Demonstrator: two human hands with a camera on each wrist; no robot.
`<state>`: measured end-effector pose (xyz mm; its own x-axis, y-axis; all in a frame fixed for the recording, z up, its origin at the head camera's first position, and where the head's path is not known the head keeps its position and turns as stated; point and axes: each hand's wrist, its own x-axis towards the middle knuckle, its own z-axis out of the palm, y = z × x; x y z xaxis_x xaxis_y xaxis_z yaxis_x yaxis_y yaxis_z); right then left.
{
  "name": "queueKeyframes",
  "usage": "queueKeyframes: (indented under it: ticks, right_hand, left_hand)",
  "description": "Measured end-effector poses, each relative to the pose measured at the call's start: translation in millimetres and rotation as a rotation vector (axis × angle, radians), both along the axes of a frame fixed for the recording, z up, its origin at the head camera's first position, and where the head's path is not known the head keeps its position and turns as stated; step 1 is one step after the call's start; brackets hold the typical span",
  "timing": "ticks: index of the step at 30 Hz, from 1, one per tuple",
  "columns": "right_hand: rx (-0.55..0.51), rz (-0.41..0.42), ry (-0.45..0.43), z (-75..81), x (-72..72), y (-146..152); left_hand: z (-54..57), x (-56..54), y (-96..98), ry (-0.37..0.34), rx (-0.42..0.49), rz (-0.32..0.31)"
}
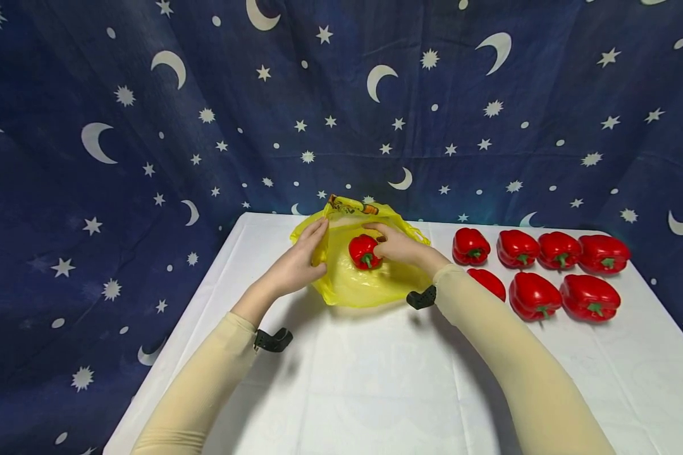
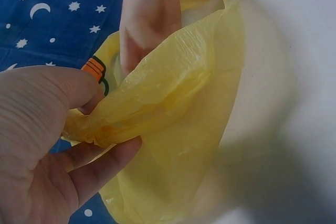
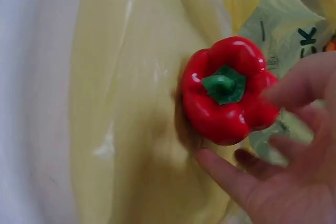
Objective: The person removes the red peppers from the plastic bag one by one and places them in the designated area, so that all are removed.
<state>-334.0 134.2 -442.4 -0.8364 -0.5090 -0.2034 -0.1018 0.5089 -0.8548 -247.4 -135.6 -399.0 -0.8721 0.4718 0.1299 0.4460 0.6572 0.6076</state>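
Observation:
A yellow plastic bag (image 1: 355, 284) lies open at the far middle of the white table (image 1: 375, 379). My left hand (image 1: 313, 249) pinches the bag's left rim; in the left wrist view the thumb and fingers of that left hand (image 2: 113, 119) bunch the yellow plastic bag (image 2: 184, 93). My right hand (image 1: 378, 249) holds a red bell pepper (image 1: 364, 251) inside the bag's mouth. The right wrist view shows the red bell pepper (image 3: 226, 95), green stem up, between the thumb and fingers of my right hand (image 3: 235, 124), over the bag's lining (image 3: 131, 103).
Several more red peppers (image 1: 535, 265) lie in two rows on the table's right side, close to my right forearm. A dark blue cloth with moons and stars (image 1: 148, 126) hangs behind and beside the table. A black strap sits on each wrist.

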Motion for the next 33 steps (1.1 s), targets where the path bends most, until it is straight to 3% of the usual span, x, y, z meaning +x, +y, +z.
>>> queueKeyframes:
  ticks: [5,9,20,28,33]
  right_hand:
    - [-0.116,-0.197,-0.193,3.9,2.6,-4]
    - [-0.097,-0.224,-0.231,2.3,1.0,-11]
    - [-0.08,-0.084,-0.215,1.0,-3.0,-14]
    - [-0.145,-0.066,-0.376,4.5,-7.2,-6]
    - [-0.08,0.042,-0.285,2.6,-7.7,0]
  left_hand:
    - [-1.1,0.1,-2.3,0.004,0.003,0.01]
    - [-2.0,0.4,-2.6,-0.002,0.005,0.017]
    - [-1.2,-0.4,-2.2,0.001,-0.001,0.016]
    - [-0.5,-0.3,-2.0,-0.005,0.006,0.017]
    - [-0.5,0.3,-1.3,-0.017,0.01,0.015]
